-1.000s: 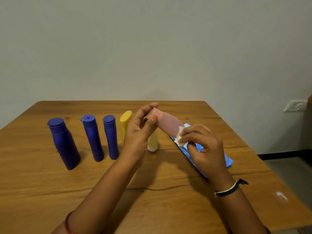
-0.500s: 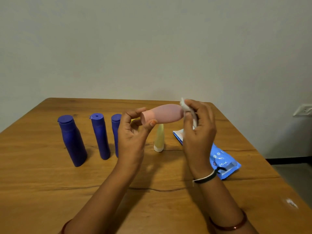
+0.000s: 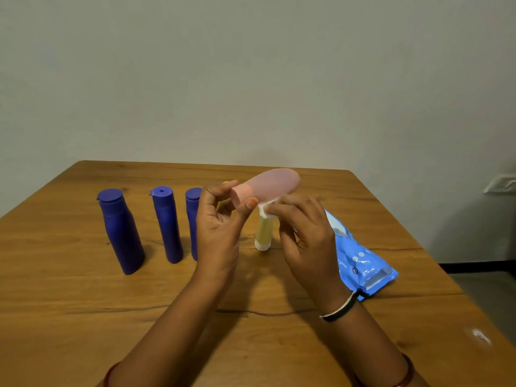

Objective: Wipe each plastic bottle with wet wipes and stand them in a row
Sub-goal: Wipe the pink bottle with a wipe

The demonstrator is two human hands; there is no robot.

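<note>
Your bench point(image 3: 83, 317) carries three blue bottles point(image 3: 167, 227) standing toward its far-left corner. Your left hand point(image 3: 220, 233) pinches the pink bottle point(image 3: 268, 185) by its cap above mid-bench; your right hand point(image 3: 307, 241) has brought the wipe point(image 3: 266, 209) back from the base to underneath it, so wiping continues. The wipes pack point(image 3: 360, 261) lies closed.

Probably a plain home room: wooden table point(image 3: 69, 303), bare wall point(image 3: 251, 79), wall socket point(image 3: 501, 185).

wall point(image 3: 251, 65) plain grey | table point(image 3: 69, 317) wood | wall socket point(image 3: 501, 185), blurred, perhaps
</note>
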